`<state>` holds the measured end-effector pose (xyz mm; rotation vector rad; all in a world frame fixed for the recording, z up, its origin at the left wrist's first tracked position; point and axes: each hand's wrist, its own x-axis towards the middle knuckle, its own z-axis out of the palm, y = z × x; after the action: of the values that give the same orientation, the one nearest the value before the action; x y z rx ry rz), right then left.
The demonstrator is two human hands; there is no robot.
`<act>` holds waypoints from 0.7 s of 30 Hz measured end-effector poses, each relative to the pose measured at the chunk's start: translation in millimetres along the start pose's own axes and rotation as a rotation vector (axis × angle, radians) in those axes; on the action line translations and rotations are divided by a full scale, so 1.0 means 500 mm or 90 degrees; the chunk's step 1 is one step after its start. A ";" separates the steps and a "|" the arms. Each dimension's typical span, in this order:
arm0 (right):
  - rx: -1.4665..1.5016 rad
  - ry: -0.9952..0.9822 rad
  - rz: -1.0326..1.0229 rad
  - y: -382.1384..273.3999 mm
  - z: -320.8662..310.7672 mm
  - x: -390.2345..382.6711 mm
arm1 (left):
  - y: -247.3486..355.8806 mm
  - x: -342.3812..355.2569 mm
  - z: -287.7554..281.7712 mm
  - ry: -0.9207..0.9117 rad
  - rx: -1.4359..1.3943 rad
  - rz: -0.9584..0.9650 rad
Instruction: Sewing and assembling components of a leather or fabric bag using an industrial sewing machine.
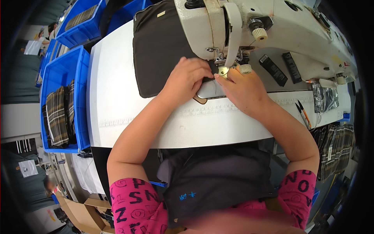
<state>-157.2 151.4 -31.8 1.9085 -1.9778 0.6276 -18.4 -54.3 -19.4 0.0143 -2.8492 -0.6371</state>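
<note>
A dark brown fabric panel point(159, 54) with rounded corners lies flat on the white table, its right part reaching under the head of a white sewing machine point(202, 35). My left hand point(187, 80) is curled on the panel's near edge, fingertips pinched together just left of the needle area. From the right, my right hand point(245, 89) comes in with thumb and fingers closed at the fabric edge beside the presser foot point(223, 71). Both hands partly hide that edge. Between them shows the smooth metal plate point(210, 90) of the machine bed.
Two small black boxes point(273, 70) lie under the machine arm. Farther right are a clear plastic bag point(326, 97) and an orange pen-like tool point(305, 114). A blue bin point(83, 97) with folded plaid cloth point(58, 117) stands left of the table; more plaid fabric point(335, 150) hangs at right.
</note>
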 end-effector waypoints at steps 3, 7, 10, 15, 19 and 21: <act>0.022 0.006 -0.004 0.003 0.001 0.003 | -0.003 -0.022 0.000 0.070 -0.085 0.110; 0.022 -0.004 -0.010 0.002 -0.004 0.009 | -0.010 -0.025 -0.009 0.042 -0.105 0.093; 0.029 -0.017 0.007 -0.001 0.001 0.005 | -0.011 -0.027 -0.008 0.024 -0.119 0.083; 0.026 -0.020 0.023 -0.003 0.007 0.004 | 0.004 -0.034 -0.002 0.016 -0.101 0.026; 0.017 0.007 0.024 -0.005 0.009 0.004 | 0.045 -0.045 0.017 -0.005 -0.061 -0.039; 0.020 0.018 0.021 -0.005 0.007 0.007 | 0.077 -0.051 0.020 -0.024 -0.024 -0.110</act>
<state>-154.4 146.7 -32.7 1.8786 -1.9969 0.6932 6.0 -13.5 -17.5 0.2476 -2.8926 -0.7315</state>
